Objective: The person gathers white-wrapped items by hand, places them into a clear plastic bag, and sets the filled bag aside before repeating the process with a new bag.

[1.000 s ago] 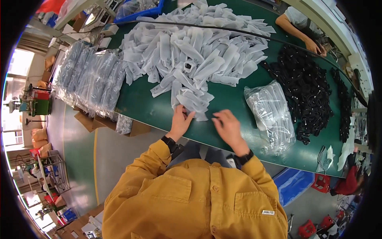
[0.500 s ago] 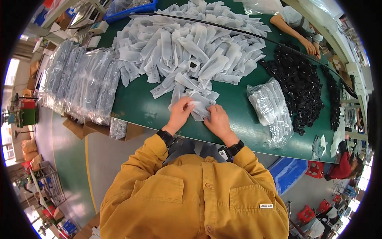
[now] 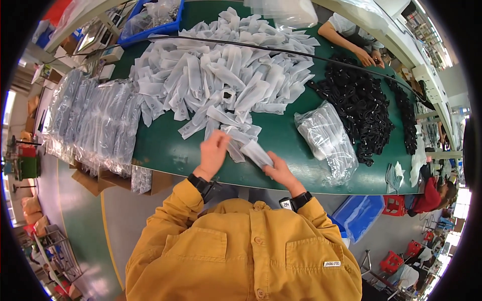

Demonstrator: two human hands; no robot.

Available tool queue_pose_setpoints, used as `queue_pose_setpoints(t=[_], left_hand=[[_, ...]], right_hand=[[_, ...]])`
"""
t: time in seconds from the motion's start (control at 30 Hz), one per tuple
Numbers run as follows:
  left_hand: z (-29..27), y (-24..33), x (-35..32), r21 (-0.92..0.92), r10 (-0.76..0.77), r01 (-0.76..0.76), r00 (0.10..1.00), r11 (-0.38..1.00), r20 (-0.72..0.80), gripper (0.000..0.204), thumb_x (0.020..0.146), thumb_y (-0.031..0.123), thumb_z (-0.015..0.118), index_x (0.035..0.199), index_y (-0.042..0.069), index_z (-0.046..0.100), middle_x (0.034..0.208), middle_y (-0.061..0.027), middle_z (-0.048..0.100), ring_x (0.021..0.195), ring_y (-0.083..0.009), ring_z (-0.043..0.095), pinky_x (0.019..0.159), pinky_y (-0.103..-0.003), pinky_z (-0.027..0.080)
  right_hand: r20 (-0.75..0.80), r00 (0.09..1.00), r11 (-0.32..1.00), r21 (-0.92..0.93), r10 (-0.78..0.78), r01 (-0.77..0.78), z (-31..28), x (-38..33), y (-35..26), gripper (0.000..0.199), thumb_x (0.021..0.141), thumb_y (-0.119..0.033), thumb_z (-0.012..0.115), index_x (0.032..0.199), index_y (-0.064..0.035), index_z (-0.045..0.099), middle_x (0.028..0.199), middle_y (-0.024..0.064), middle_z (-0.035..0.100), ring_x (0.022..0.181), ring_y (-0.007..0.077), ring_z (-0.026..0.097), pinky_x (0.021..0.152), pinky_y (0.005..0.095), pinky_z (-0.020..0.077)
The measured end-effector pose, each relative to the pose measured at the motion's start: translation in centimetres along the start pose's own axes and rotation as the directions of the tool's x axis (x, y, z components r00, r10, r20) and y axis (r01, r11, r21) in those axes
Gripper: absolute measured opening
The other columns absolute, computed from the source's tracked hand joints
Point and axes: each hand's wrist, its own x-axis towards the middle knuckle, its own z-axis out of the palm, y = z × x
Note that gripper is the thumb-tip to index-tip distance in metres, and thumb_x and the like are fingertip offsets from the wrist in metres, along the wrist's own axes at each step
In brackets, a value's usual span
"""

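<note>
A frosted, translucent plastic bag slants across the near side of the green table, its lower right end pinched between the thumb and fingers of my right hand. My left hand is raised just left of it with fingertips drawn together; whether anything is between them is hidden. Under and behind the fingers lie several more such bags, the near tip of a large heap of frosted bags covering the table's middle. Dark wristbands sit on both wrists.
Clear-wrapped bundles are stacked at the left. To the right are a clear-wrapped pack and a pile of black straps. A thin black cable crosses over the heap. A co-worker's hands are at the far right edge.
My hands have moved apart. The right one has drawn a bag out toward the lower right, while the left has lifted off leftward. The whole view has shifted a little.
</note>
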Motion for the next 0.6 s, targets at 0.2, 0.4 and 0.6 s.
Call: queue_pose_setpoints(t=[0.2, 0.4, 0.6], left_hand=[[2.1, 4.4, -0.3, -0.060, -0.053, 0.039, 0.964, 0.997, -0.261, 0.011, 0.082, 0.008, 0.069, 0.088, 0.003, 0.061, 0.080, -0.0107, 0.061, 0.076, -0.0322, 0.060, 0.067, -0.036, 0.048], [2.8, 2.3, -4.2, 0.181, -0.117, 0.090, 0.982, 0.979, 0.145, 0.035, 0.079, 0.007, 0.070, 0.112, 0.007, 0.059, 0.097, -0.0119, 0.061, 0.093, -0.0311, 0.058, 0.079, -0.037, 0.049], [5.1, 4.1, -5.2, 0.364, 0.024, -0.108, 0.974, 0.925, 0.227, 0.050, 0.078, 0.007, 0.068, 0.125, 0.012, 0.052, 0.108, -0.0145, 0.058, 0.099, -0.0317, 0.056, 0.085, -0.038, 0.048]], right_hand=[[0.099, 0.986, 0.990, -0.031, -0.134, 0.137, -1.4, -0.2, -1.0, 0.031, 0.078, -0.019, 0.064, 0.105, -0.0046, 0.055, 0.077, 0.0190, 0.063, 0.072, 0.0384, 0.061, 0.064, 0.0411, 0.0490], [0.203, 0.920, 0.847, -0.362, -0.335, 0.388, -1.6, -0.4, 0.4, 0.029, 0.078, -0.019, 0.064, 0.103, -0.0040, 0.057, 0.083, 0.0187, 0.064, 0.077, 0.0412, 0.061, 0.067, 0.0455, 0.0492], [0.362, 0.856, 0.755, -0.422, -0.368, 0.503, -0.2, 2.4, 0.6, 0.036, 0.076, -0.018, 0.065, 0.109, -0.0032, 0.059, 0.096, 0.0220, 0.064, 0.089, 0.0394, 0.061, 0.076, 0.0442, 0.0487]])
